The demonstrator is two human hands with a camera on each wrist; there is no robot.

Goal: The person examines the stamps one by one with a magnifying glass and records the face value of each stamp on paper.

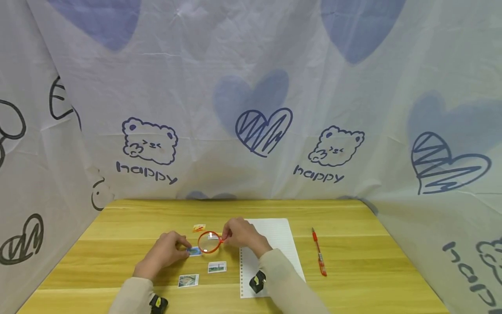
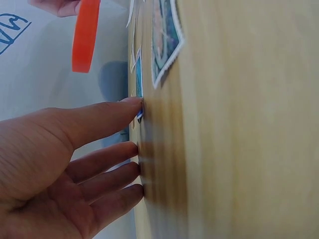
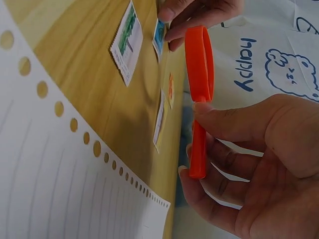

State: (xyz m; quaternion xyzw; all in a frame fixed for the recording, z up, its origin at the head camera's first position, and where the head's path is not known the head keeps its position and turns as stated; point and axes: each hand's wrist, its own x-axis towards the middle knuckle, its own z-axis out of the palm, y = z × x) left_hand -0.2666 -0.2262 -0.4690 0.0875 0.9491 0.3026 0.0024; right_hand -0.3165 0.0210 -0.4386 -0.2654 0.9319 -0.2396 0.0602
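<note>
Sleeves lie nearest, the right hand gripping a magnifying glass above the table, the left hand pinching a blue stamp; apparently inspection, next requiring steady alignment.

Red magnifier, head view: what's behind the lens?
Behind the magnifier: wooden table and part of a pale stamp. The red rim covers a strip of both. Glare on the lens hides more, so the stamp's picture can't be made out.
</note>
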